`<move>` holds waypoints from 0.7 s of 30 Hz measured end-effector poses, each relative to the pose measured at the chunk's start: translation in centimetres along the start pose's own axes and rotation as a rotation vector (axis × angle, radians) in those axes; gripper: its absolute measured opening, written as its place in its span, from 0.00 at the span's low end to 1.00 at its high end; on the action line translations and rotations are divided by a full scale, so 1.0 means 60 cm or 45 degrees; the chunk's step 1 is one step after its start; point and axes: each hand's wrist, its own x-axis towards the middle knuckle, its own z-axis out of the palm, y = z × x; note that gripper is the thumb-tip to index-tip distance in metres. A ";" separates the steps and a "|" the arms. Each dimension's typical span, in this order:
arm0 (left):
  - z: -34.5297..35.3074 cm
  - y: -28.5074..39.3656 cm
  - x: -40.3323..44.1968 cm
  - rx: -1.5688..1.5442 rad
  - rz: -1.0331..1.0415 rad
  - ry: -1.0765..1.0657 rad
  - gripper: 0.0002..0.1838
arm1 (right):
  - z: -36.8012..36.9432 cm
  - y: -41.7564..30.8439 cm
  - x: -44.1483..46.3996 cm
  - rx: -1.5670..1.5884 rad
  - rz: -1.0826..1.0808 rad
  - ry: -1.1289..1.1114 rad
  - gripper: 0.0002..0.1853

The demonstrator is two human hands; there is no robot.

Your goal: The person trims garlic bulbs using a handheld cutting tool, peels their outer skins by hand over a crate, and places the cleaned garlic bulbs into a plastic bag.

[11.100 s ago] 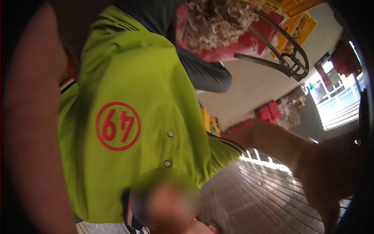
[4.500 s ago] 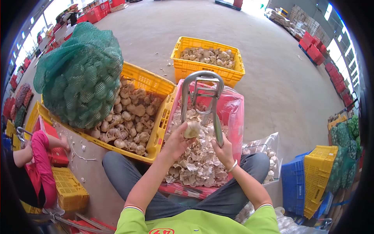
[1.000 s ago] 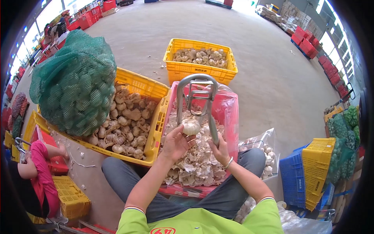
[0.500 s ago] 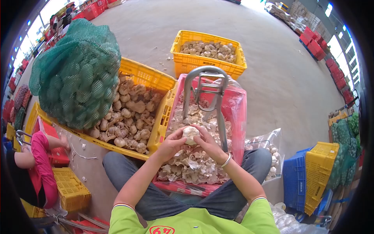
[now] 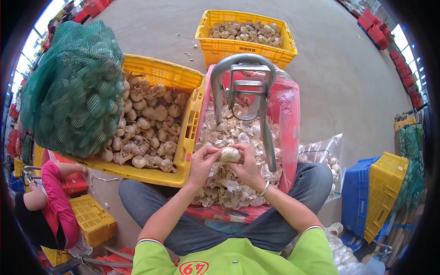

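A white garlic bulb (image 5: 230, 155) is held between my two hands, above a pink crate (image 5: 289, 114) lined with clear plastic. My left hand (image 5: 202, 164) pinches the bulb's left side with thumb and fingertips. On the other side, the fingers of my right hand (image 5: 247, 166) close round it, thumb below. Loose garlic skins (image 5: 229, 195) heap up in the crate under both hands. A metal clamp-like tool with a curved top (image 5: 243, 58) stands over the crate, just beyond my hands.
At the left, a yellow crate (image 5: 158, 64) holds unpeeled garlic bulbs, with a full green mesh bag (image 5: 73, 101) on it. Another yellow crate (image 5: 247, 48) of garlic stands ahead. Right of my knee are a clear bag of bulbs (image 5: 332, 160) and blue crates (image 5: 357, 197). A co-worker's pink sleeve (image 5: 59, 197) shows at left.
The garlic bulb has turned from upright to lying sideways, and my fingers have shifted round it. The head view has tilted down a little.
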 end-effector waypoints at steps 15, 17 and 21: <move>0.016 0.041 -0.015 0.127 -0.033 -0.237 0.31 | -0.024 -0.040 0.022 -0.195 -0.119 -0.040 0.16; 0.017 0.043 -0.019 0.021 -0.045 -0.261 0.29 | -0.022 -0.051 0.026 -0.172 -0.080 -0.010 0.10; 0.013 0.059 -0.020 -0.376 -0.453 -0.290 0.28 | -0.029 -0.046 0.027 -0.299 -0.158 -0.040 0.08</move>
